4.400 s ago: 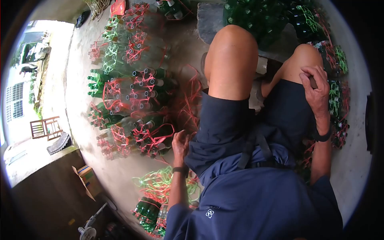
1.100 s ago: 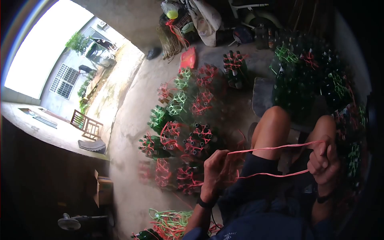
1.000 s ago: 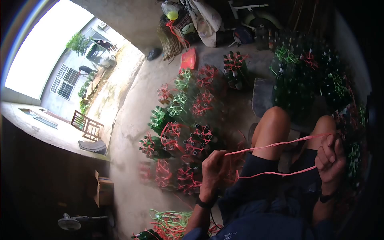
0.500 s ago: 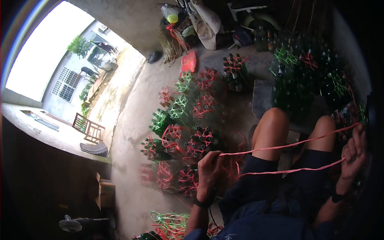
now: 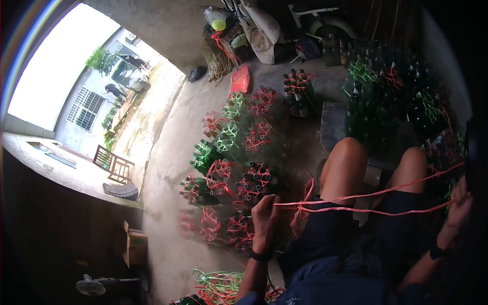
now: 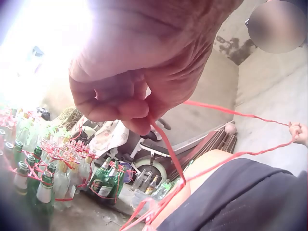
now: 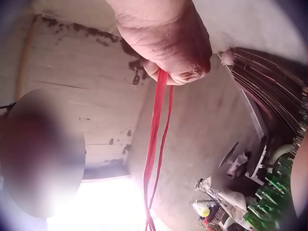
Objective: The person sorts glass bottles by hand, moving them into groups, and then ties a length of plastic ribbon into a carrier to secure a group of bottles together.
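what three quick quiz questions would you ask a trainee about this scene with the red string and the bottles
1. True or false: the red string is stretched between the left hand and the right hand.
2. How many strands run from hand to hand? A) one B) two C) five
3. Fill in: the bundled bottles are tied with red and ____ string.

Key: 1 true; 2 B; 3 green.
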A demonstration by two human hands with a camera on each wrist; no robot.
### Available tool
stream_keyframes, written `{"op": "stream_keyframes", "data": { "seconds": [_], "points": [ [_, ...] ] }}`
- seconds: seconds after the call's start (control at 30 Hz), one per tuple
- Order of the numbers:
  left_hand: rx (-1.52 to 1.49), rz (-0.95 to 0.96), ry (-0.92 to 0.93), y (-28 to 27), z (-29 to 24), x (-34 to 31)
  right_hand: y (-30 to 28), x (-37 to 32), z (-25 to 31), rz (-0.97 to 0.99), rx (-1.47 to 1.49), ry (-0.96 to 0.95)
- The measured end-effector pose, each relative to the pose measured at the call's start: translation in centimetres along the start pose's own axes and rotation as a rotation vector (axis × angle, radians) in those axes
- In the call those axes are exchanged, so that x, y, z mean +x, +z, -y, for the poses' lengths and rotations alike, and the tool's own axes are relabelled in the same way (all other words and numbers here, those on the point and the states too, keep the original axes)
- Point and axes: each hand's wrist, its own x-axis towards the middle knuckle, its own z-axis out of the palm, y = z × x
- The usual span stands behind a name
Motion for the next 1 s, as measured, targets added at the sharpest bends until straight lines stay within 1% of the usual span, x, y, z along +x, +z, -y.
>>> {"op": "stream_keyframes", "data": {
  "seconds": [0.03, 0.07, 0.17, 0.23, 0.27, 0.3, 0.33, 0.4, 0.43, 0.5, 0.57, 0.63, 0.67, 0.7, 0.77, 0.8, 0.83, 0.87, 0.9, 0.93, 1.0],
  "points": [
    [-0.024, -0.001, -0.059, 0.0, 0.2, 0.0, -0.1, 0.0, 0.1, -0.024, 0.003, 0.0],
    [-0.024, -0.001, -0.058, -0.1, 0.4, -0.1, -0.1, 0.0, 0.3, -0.048, 0.005, 0.0],
    [-0.097, -0.014, -0.095, -0.2, 0.6, -0.2, -0.2, 0.2, 0.4, 0.044, -0.087, -0.023],
    [-0.414, -0.048, -0.184, -0.4, -0.2, -0.1, -1.7, 0.2, 0.7, 0.011, -0.091, -0.005],
    [-0.414, -0.048, -0.184, -0.5, -0.6, 0.0, -2.5, 0.3, 0.8, -0.006, -0.093, 0.004],
    [-0.529, -0.056, -0.216, -0.8, -1.2, 0.1, -3.3, 0.2, 0.9, -0.024, -0.097, 0.014],
    [-0.645, -0.057, -0.255, -0.9, -1.9, 0.2, -1.9, 0.6, 0.7, -0.067, -0.089, 0.0],
    [-0.699, -0.078, -0.306, -1.4, -2.3, 0.7, 0.8, 1.3, 0.2, -0.152, -0.076, -0.029],
    [-0.726, -0.085, -0.341, -1.4, -2.2, 1.1, 1.5, 1.5, 0.3, -0.126, -0.063, -0.007],
    [-0.824, -0.06, -0.308, -1.8, -1.9, 1.9, 2.6, 2.1, 0.6, -0.067, -0.038, 0.046],
    [-0.954, -0.063, -0.272, -1.9, -3.2, 2.7, 3.6, 2.6, 0.4, -0.009, 0.011, 0.095],
    [-0.946, -0.049, -0.223, -2.3, -3.4, 3.4, 3.8, 2.5, 0.4, 0.004, 0.012, 0.111],
    [-0.879, 0.004, -0.214, -2.8, -2.7, 3.8, 3.6, 2.3, 0.5, -0.019, 0.005, 0.113],
    [-0.805, -0.051, -0.211, -2.7, -2.8, 4.2, 3.6, 2.3, 0.7, -0.029, 0.0, 0.118],
    [-0.796, -0.06, -0.211, -2.6, -4.1, 4.5, 3.3, 2.4, 1.0, -0.008, -0.021, 0.122],
    [-0.819, -0.004, -0.149, -2.6, -4.2, 4.8, 2.9, 2.3, 1.4, -0.017, -0.025, 0.129],
    [-0.818, -0.002, -0.158, -2.6, -4.1, 5.1, 2.2, 2.3, 2.1, -0.039, -0.088, 0.114],
    [-0.782, -0.006, -0.12, -2.6, -3.9, 5.3, 1.6, 2.2, 2.7, -0.059, -0.151, 0.099],
    [-0.747, -0.011, -0.08, -2.5, -4.2, 5.6, 1.1, 2.1, 3.3, -0.063, -0.154, 0.103],
    [-0.739, -0.075, -0.129, -2.1, -4.4, 5.8, 0.7, 2.0, 3.9, -0.068, -0.218, 0.095],
    [-0.694, -0.071, -0.159, -2.1, -5.5, 5.8, 0.2, 1.7, 4.9, -0.077, -0.287, 0.086]
  ]
}}
